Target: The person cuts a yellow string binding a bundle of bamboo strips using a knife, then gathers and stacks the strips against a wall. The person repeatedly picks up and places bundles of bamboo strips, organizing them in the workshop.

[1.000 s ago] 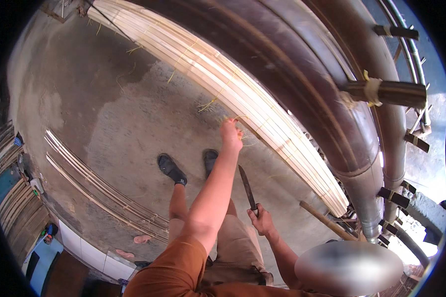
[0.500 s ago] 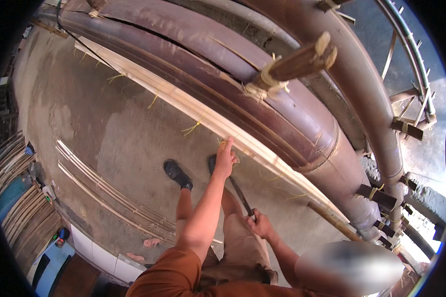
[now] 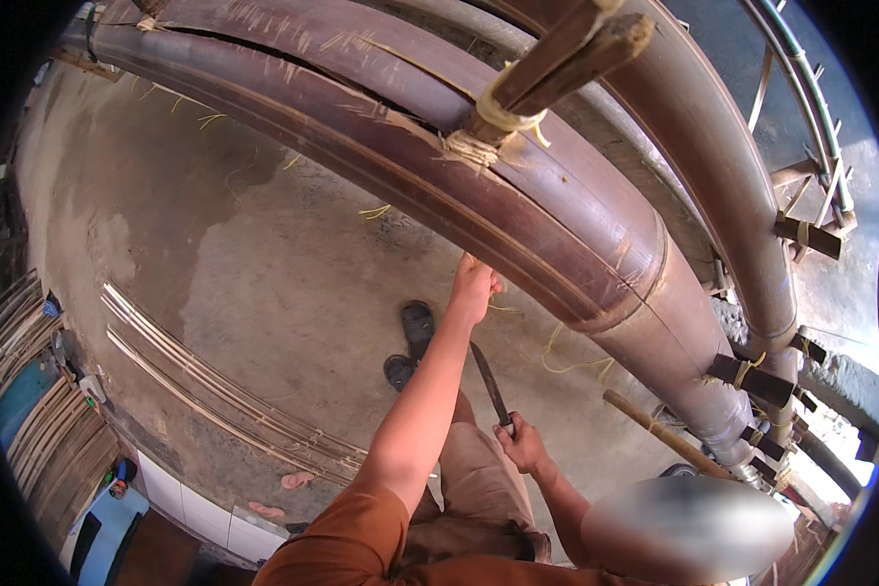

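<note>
My left hand (image 3: 474,291) reaches to the lower edge of a thick brown bamboo pole (image 3: 410,186). Its fingers look curled, but the tips and whatever they hold are partly hidden beneath the pole. Yellow ties (image 3: 373,211) stick out from under the pole on either side of this hand. Lower down, my right hand (image 3: 524,445) is closed around the handle end of a long, dark, narrow blade that looks like a knife (image 3: 488,381). Its blade points up and away, toward the left forearm.
A wooden peg (image 3: 566,73) lashed with cord juts from the thick pole, and another bamboo pole (image 3: 713,156) runs behind it. Thin bamboo strips (image 3: 205,366) lie on the concrete floor at left. A shorter bamboo piece (image 3: 664,430) lies at right.
The pale wooden strips along the pole's near side have slid out of sight under it. My left hand has moved slightly right and up; the feet have shifted. The right hand keeps its knife.
</note>
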The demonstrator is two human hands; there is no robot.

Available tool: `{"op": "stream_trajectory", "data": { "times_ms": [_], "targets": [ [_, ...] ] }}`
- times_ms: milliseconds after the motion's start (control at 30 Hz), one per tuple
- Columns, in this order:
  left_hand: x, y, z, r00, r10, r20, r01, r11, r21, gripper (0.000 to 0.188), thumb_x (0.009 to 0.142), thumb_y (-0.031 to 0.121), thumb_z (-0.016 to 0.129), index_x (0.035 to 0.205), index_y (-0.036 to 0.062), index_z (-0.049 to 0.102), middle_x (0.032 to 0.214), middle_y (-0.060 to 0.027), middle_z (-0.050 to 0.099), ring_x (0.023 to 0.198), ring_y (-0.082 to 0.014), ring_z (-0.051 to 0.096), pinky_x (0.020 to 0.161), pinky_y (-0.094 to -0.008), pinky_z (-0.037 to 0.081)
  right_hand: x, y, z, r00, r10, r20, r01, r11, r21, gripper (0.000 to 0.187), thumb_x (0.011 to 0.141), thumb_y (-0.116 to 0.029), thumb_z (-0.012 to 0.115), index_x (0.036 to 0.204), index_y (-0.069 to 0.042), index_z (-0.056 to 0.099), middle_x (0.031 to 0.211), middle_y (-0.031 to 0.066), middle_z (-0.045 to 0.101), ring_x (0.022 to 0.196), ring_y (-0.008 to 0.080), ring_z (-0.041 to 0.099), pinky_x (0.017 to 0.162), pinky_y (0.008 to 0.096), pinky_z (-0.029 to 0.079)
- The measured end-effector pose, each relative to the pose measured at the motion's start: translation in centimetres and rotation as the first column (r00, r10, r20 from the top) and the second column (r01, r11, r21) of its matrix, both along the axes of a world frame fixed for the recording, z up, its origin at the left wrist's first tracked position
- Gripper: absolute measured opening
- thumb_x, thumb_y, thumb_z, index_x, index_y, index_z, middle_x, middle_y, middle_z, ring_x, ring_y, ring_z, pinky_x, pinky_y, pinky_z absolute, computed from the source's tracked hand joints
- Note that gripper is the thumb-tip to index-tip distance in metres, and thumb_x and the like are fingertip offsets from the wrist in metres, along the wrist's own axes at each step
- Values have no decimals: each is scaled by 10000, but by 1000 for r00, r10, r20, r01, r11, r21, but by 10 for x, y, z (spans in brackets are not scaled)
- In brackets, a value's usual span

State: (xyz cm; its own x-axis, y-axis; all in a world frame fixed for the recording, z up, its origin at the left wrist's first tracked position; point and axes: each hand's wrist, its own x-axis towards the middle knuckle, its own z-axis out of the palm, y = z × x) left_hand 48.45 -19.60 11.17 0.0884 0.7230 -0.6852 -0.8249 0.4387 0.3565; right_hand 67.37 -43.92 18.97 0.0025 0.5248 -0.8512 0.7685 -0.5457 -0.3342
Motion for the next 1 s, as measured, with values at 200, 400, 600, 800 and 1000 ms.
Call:
{"op": "stream_trajectory", "data": {
  "times_ms": [200,400,600,800,1000],
  "targets": [
    [-9,-12,-18,874,-197,-443,238,971,37,240,983,268,557,1046,36,570,782,-1,572,547,-78,501,493,-287,458,-1,-16,3,1000,-22,5,22,999,32,356,901,-366,639,990,-28,572,628,179,611,604,319,644,582,410,485],
    [-62,-56,-43,688,-422,-591,528,849,9,310,991,272,529,946,-10,651,682,-12,573,571,-92,493,532,-282,421,6,-14,23,1000,22,4,-22,989,146,314,894,-334,652,988,-45,571,641,186,620,641,364,667,577,422,497],
    [-96,-103,-35,408,-529,-744,664,731,-155,335,994,286,516,1003,-8,676,818,-87,677,694,-187,616,654,-343,483,-7,40,14,981,179,77,-195,904,379,286,885,-315,653,994,-71,552,683,198,633,682,413,647,584,475,499],
    [-117,-142,-4,161,-599,-785,647,665,-374,297,911,269,518,1025,22,636,962,-251,658,959,-450,608,816,-505,489,-71,94,3,893,443,79,-435,806,401,322,888,-331,615,1062,-74,529,726,215,654,723,441,647,625,540,500],
    [-107,-145,9,146,-479,-866,624,724,-295,243,892,228,510,974,33,630,909,-239,662,905,-444,620,793,-479,498,-116,105,-58,807,555,201,-590,766,254,331,898,-332,589,1099,-75,534,848,236,676,812,448,662,696,561,516]
  ]
}}
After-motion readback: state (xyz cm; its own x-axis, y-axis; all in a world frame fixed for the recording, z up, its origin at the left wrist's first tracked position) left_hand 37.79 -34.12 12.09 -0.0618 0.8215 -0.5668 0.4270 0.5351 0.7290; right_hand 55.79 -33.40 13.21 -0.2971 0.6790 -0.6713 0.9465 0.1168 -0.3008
